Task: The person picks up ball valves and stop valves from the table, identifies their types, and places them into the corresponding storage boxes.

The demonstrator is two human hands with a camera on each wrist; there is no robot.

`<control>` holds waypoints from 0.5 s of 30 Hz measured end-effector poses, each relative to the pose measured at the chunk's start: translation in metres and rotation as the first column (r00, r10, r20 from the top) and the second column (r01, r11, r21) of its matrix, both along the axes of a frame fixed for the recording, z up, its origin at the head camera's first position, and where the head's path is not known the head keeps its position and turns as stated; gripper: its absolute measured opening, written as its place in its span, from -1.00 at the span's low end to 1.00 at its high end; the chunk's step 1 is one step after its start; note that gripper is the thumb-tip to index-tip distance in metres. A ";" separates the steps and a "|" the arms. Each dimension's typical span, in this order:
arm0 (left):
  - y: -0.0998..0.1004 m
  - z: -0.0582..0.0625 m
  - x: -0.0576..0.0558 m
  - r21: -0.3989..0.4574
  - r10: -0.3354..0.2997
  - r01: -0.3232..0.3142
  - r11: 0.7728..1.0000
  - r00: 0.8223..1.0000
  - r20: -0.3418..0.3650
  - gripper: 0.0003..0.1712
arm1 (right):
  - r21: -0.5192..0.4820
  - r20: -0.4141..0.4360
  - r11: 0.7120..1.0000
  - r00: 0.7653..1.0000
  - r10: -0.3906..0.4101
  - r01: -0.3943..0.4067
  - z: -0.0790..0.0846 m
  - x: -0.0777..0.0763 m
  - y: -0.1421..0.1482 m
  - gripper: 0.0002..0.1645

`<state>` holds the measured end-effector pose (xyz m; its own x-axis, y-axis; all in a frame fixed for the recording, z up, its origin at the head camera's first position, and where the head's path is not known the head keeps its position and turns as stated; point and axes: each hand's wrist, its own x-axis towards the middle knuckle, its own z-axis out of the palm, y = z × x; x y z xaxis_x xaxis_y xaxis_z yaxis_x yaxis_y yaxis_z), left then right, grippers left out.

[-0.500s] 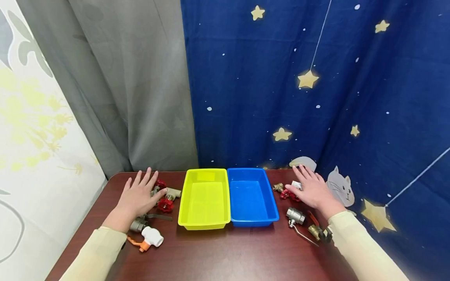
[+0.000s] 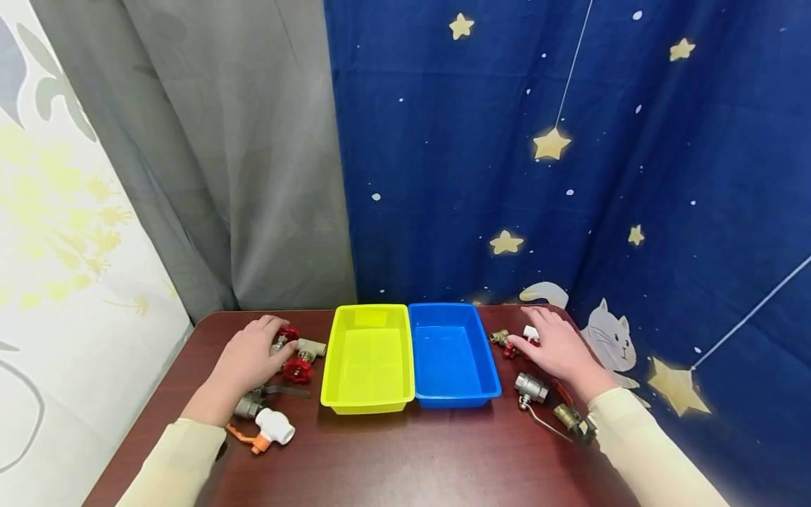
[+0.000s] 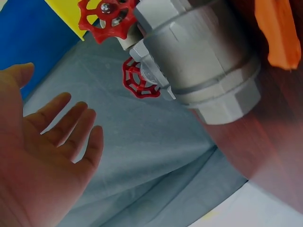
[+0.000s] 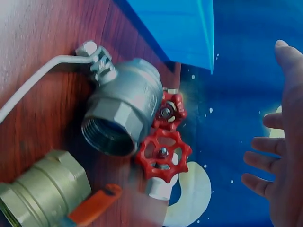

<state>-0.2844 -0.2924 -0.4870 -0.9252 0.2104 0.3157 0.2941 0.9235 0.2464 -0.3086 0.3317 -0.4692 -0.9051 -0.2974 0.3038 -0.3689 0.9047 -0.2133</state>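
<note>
My left hand (image 2: 247, 359) hovers palm down over valves at the left, holding nothing. By its fingers are a gate valve with a red handwheel (image 2: 298, 370) and another red-wheeled valve (image 2: 289, 333). Below it are a steel ball valve (image 3: 203, 56) and a white ball valve (image 2: 274, 427) with an orange handle. My right hand (image 2: 560, 348), also holding nothing, is above red-wheeled valves (image 4: 164, 153) at the right. Nearer lie a silver lever ball valve (image 4: 125, 99) and a brass ball valve (image 4: 47, 189). In both wrist views the fingers are relaxed, apart from the valves.
A yellow tray (image 2: 369, 408) and a blue tray (image 2: 457, 403) stand side by side mid-table, with nothing inside. The brown table (image 2: 393, 465) ends at a grey curtain (image 2: 285, 176) and a blue star-patterned curtain (image 2: 443, 176).
Both hands have lowered slightly toward the valves. Their spread fingers have drawn closer together and bent a little. The trays and valves stay in place.
</note>
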 end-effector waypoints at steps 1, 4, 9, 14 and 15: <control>0.000 -0.001 0.000 0.009 -0.001 0.001 1.000 1.000 0.007 -0.38 | -0.013 0.013 1.000 1.000 0.002 -0.002 -0.001 0.001 -0.001 0.00; 0.001 -0.002 0.001 0.031 -0.008 0.007 0.999 1.000 0.016 -0.42 | -0.045 0.045 0.999 0.999 0.011 -0.008 -0.003 0.005 -0.005 0.00; 0.000 -0.004 0.002 0.051 -0.015 0.014 0.999 1.000 0.013 -0.47 | -0.077 0.066 0.996 0.997 0.048 -0.043 -0.006 0.010 -0.015 0.01; 0.000 -0.004 0.005 0.059 -0.022 0.020 0.998 1.000 0.019 -0.49 | -0.079 0.114 0.995 0.991 0.072 -0.063 -0.011 0.020 -0.032 0.10; 0.000 -0.004 0.005 0.060 -0.024 0.023 0.998 0.999 0.021 -0.50 | -0.074 0.124 0.995 0.990 0.075 -0.066 -0.011 0.022 -0.035 0.12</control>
<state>-0.2791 -0.2927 -0.4910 -0.9271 0.2138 0.3079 0.3096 0.8997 0.3077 -0.2870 0.2965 -0.4805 -0.9151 -0.3437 0.2108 -0.3971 0.8587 -0.3239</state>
